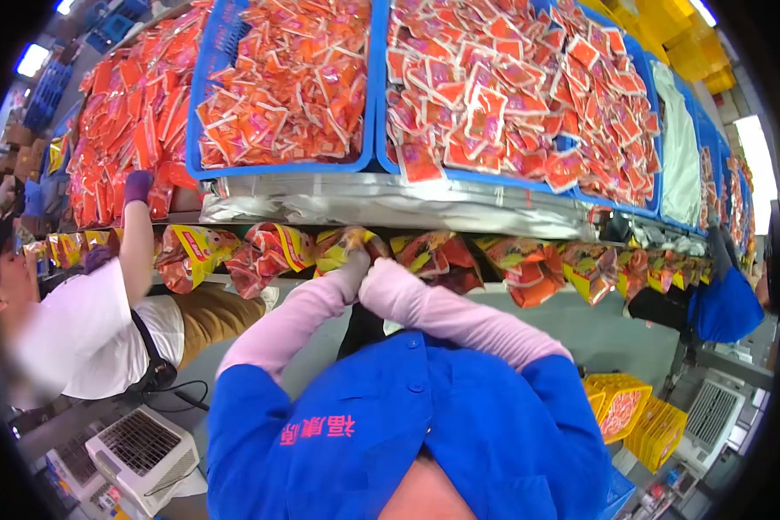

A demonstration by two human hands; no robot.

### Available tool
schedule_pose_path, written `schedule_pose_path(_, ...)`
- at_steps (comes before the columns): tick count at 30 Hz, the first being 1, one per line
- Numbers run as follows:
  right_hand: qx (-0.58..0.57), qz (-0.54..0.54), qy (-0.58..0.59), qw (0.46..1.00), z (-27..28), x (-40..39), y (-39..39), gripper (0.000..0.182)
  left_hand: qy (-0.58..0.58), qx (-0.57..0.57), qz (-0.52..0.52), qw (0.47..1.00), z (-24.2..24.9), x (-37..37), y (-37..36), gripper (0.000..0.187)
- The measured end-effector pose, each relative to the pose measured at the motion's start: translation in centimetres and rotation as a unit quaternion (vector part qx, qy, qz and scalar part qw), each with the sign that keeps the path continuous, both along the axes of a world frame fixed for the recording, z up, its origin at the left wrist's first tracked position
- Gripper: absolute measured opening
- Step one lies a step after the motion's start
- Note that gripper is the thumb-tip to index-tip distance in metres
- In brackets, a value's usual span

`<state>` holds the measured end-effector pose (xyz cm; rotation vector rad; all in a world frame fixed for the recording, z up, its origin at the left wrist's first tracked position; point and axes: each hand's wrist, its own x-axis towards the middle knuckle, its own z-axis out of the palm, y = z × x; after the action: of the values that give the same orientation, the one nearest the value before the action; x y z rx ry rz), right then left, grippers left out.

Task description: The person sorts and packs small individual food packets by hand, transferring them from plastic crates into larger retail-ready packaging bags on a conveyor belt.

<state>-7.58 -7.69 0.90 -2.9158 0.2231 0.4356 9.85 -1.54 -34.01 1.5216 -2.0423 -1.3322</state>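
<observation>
My left hand (350, 263) and my right hand (375, 264) are close together at the conveyor, both in pale pink sleeves. Between them is the top of a yellow-and-red plastic bag (329, 250); both hands look closed on it, though the fingers are small and partly hidden. To the left hang a red bag with a yellow edge (273, 247) and a yellow-and-red bag (195, 256). Right of my hands, another yellow-and-red bag (433, 256) hangs in the same row.
Blue crates (375, 87) full of red sachets stand behind a metal ledge (390, 208). At left, a co-worker in a white shirt (95, 334) reaches into red sachets with a purple-gloved hand (138, 185). A blue sleeve (726, 303) shows at right. Yellow baskets (654, 433) stand on the floor.
</observation>
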Motion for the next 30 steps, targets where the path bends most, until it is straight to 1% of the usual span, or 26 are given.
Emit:
schedule_pose_path(1,0.013,0.006,-0.005,1.000,-0.3,0.4,0.0,0.014,-0.006,-0.008,0.006,1.000,9.1,-1.3,-1.3,0.020)
schedule_pose_path(2,0.008,0.006,-0.011,1.000,0.0,0.8,-0.9,0.014,-0.256,0.061,-0.052,0.963,21.8,-2.5,-4.1,0.017)
schedule_pose_path(3,0.065,-0.044,-0.025,0.997,0.9,0.6,-2.0,0.014,-0.326,-0.040,-0.175,0.928,22.8,-1.7,-3.7,0.019)
schedule_pose_path(4,0.123,-0.092,-0.037,0.988,2.1,0.2,-3.4,0.019,-0.328,-0.041,-0.173,0.928,22.9,-0.8,-3.0,0.019)
schedule_pose_path(5,0.084,-0.158,-0.142,0.974,5.0,-0.4,-5.6,0.026,-0.355,-0.113,-0.149,0.916,23.0,0.3,-2.5,0.019)
schedule_pose_path(6,0.044,-0.224,-0.245,0.942,7.2,-0.9,-8.2,0.036,-0.379,-0.183,-0.128,0.898,23.1,1.2,-2.5,0.019)
schedule_pose_path(7,-0.076,-0.271,-0.267,0.922,5.5,-1.3,-10.8,0.042,-0.332,-0.100,-0.106,0.932,29.0,1.4,-3.6,0.018)
schedule_pose_path(8,-0.194,-0.314,-0.282,0.885,2.6,-1.8,-13.5,0.049,-0.281,-0.016,-0.083,0.956,36.6,1.6,-5.5,0.017)
schedule_pose_path(9,-0.138,-0.333,-0.235,0.903,-0.9,-2.5,-16.0,0.045,-0.213,-0.082,0.010,0.973,39.2,2.7,-7.2,0.019)
schedule_pose_path(10,-0.079,-0.351,-0.186,0.914,-3.2,-3.1,-17.3,0.042,-0.139,-0.146,0.103,0.974,40.5,4.1,-9.3,0.023)
schedule_pose_path(11,-0.080,-0.358,-0.182,0.912,-2.9,-3.3,-16.9,0.042,-0.150,-0.214,0.200,0.944,40.5,5.0,-12.5,0.028)
schedule_pose_path(12,-0.060,-0.372,-0.204,0.903,-1.6,-3.5,-16.7,0.039,-0.132,-0.293,0.290,0.901,40.3,5.7,-15.6,0.026)
schedule_pose_path(13,-0.039,-0.388,-0.224,0.893,0.0,-3.6,-16.3,0.036,-0.170,-0.334,0.324,0.868,38.0,6.5,-19.3,0.027)
schedule_pose_path(14,-0.039,-0.396,-0.216,0.892,2.1,-4.0,-15.0,0.036,-0.207,-0.371,0.356,0.832,34.9,7.1,-22.2,0.027)
schedule_pose_path(15,0.033,-0.420,-0.277,0.864,4.7,-4.4,-13.3,0.033,-0.199,-0.366,0.352,0.838,33.0,7.4,-24.3,0.027)
schedule_pose_path(16,0.106,-0.441,-0.336,0.826,6.5,-4.7,-11.6,0.031,-0.217,-0.362,0.336,0.842,31.2,7.7,-25.8,0.028)
schedule_pose_path(17,0.112,-0.474,-0.346,0.802,7.2,-4.8,-10.6,0.028,-0.235,-0.361,0.319,0.844,30.3,8.0,-26.4,0.029)
schedule_pose_path(18,0.109,-0.478,-0.342,0.801,8.9,-4.9,-9.7,0.028,-0.190,-0.392,0.313,0.844,30.6,8.4,-26.2,0.028)
schedule_pose_path(20,0.226,-0.484,-0.283,0.796,11.7,-5.0,-8.0,0.023,0.029,-0.397,0.373,0.838,32.1,7.9,-23.8,0.025)
schedule_pose_path(22,0.289,-0.423,-0.275,0.814,11.1,-5.3,-6.5,0.019,0.078,-0.282,0.399,0.869,38.5,6.5,-17.7,0.023)
schedule_pose_path(24,0.282,-0.363,-0.218,0.861,9.4,-4.9,-5.3,0.016,0.169,-0.207,0.387,0.882,41.0,6.3,-12.2,0.022)
schedule_pose_path(26,0.265,-0.323,-0.173,0.892,6.1,-2.9,-3.9,0.014,0.167,-0.187,0.352,0.902,44.2,4.6,-6.7,0.024)
schedule_pose_path(27,0.202,-0.260,-0.065,0.942,4.6,-1.3,-3.5,0.015,0.160,-0.189,0.341,0.907,44.1,3.9,-4.2,0.027)
schedule_pose_path(28,0.155,-0.231,-0.057,0.959,3.6,0.1,-2.8,0.014,0.153,-0.191,0.329,0.912,43.6,3.2,-2.1,0.030)
schedule_pose_path(29,0.147,-0.195,-0.056,0.968,0.2,1.3,-2.1,0.011,0.131,-0.196,0.298,0.925,43.2,2.5,-0.3,0.032)
schedule_pose_path(30,0.161,-0.217,0.059,0.961,-3.0,2.8,-1.4,0.025,0.112,-0.203,0.266,0.936,42.7,1.6,1.0,0.034)
